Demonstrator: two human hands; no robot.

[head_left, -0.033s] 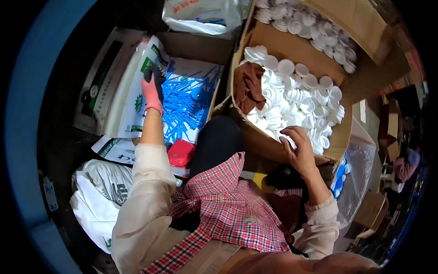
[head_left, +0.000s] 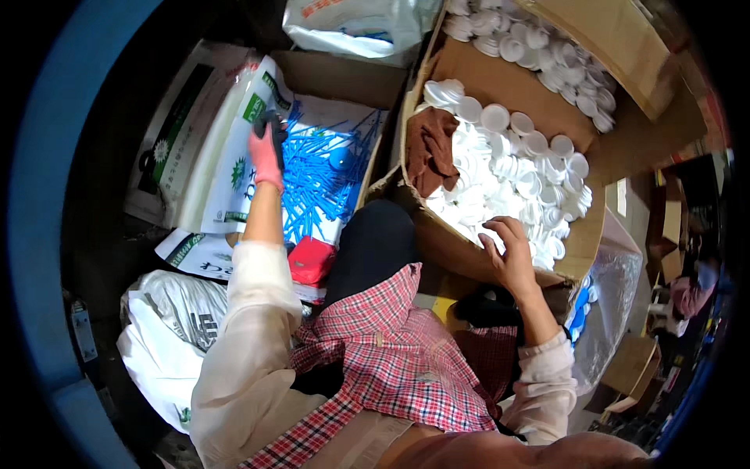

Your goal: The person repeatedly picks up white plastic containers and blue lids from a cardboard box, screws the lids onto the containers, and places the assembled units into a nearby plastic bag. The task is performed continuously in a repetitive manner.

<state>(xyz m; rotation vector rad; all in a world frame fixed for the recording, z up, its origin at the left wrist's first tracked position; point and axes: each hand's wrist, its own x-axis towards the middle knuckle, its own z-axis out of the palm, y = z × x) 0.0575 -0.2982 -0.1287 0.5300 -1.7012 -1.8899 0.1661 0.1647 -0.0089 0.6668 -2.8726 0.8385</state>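
Note:
My left hand, in a pink glove with dark fingers, is over the left edge of a pile of thin blue plastic sticks. Its fingers are bunched and curled; whatever they hold, if anything, is hidden. Among the sticks rests a round blue piece. My bare right hand hovers at the near edge of a heap of white round plastic lids. Its fingers are bent and apart, with nothing visible between them. The lids fill much of an open cardboard box.
A brown cloth lies on the lids' left side. Below the sticks sits a red pouch. White plastic bags are at the lower left and top. More white lids lie beyond a cardboard flap. Clear plastic sheeting hangs at right.
The whole view has shifted very slightly, so the boxes appear a little further right. Both hands stay over the same piles, with only small finger movement.

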